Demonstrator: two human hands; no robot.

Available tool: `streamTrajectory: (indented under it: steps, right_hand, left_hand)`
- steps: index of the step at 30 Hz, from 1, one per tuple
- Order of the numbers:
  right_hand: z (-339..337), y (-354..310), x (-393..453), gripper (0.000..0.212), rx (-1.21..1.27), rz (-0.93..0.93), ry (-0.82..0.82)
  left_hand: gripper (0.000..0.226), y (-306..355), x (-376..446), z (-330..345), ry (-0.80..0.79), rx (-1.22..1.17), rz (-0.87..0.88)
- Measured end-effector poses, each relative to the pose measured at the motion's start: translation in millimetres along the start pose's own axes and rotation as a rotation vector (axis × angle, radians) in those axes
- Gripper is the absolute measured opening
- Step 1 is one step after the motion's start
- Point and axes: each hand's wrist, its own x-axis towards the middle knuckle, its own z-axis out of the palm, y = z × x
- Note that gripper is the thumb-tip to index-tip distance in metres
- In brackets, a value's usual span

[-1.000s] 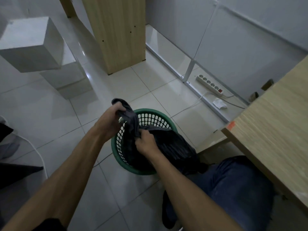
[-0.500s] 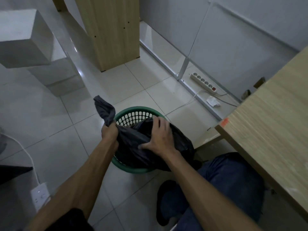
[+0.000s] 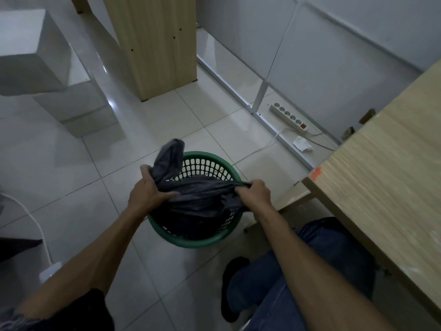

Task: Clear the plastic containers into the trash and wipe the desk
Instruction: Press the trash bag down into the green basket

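Where pale floor tiles [image 3: 71, 187] meet table [image 3: 381, 187]: left hand [image 3: 148, 194] and right hand [image 3: 255, 192] clenched on dark bag [image 3: 200, 199] over green basket [image 3: 198, 242].

The right hand [image 3: 254, 193], which lay flat on the black bag [image 3: 200, 199] half a second ago, now grips a bunch of it at the bin's [image 3: 191, 242] right rim, pulling it taut against the left hand [image 3: 148, 192].
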Motion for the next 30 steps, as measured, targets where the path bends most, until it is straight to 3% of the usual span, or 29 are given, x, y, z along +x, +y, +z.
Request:
streamTrajectory:
  steps: [4, 8, 13, 15, 18, 23, 27, 30]
  right_hand:
    - [0.4, -25.5, 4.3, 0.011, 0.5, 0.05, 0.032]
    - [8.3, -43.7, -1.3, 0.033, 0.771, -0.068, -0.176]
    - [40.9, -33.8, -1.0, 0.054, 0.296, -0.194, -0.092]
    - [51.7, -31.4, 1.1, 0.068, 0.176, -0.204, -0.014]
    - [57.6, -31.1, 4.4, 0.065, 0.007, -0.25, -0.007]
    - [63.4, -39.9, -3.0, 0.041, 0.116, -0.23, -0.227]
    - [77.7, -42.2, -5.2, 0.05, 0.231, -0.215, -0.205]
    - [81.7, -38.4, -3.1, 0.073, 0.276, -0.217, -0.207]
  left_hand:
    - [0.094, -9.6, -13.1, 10.5, -0.07, 0.317, 0.118]
    - [0.096, -14.4, -21.7, 19.5, -0.1, 0.253, 0.181]
    - [0.07, -8.4, -20.3, 15.6, 0.025, -0.18, 0.014]
    - [0.046, -6.9, -18.5, 13.4, 0.011, -0.278, -0.019]
    - [0.015, 10.6, -23.6, 12.4, -0.01, -0.558, -0.108]
    - [0.033, 46.6, -17.5, 23.8, -0.141, -0.782, -0.108]
    - [0.04, 53.6, -12.2, 36.4, -0.249, -0.877, -0.191]
    - [0.034, 55.7, -14.4, 42.0, -0.355, -0.988, -0.24]
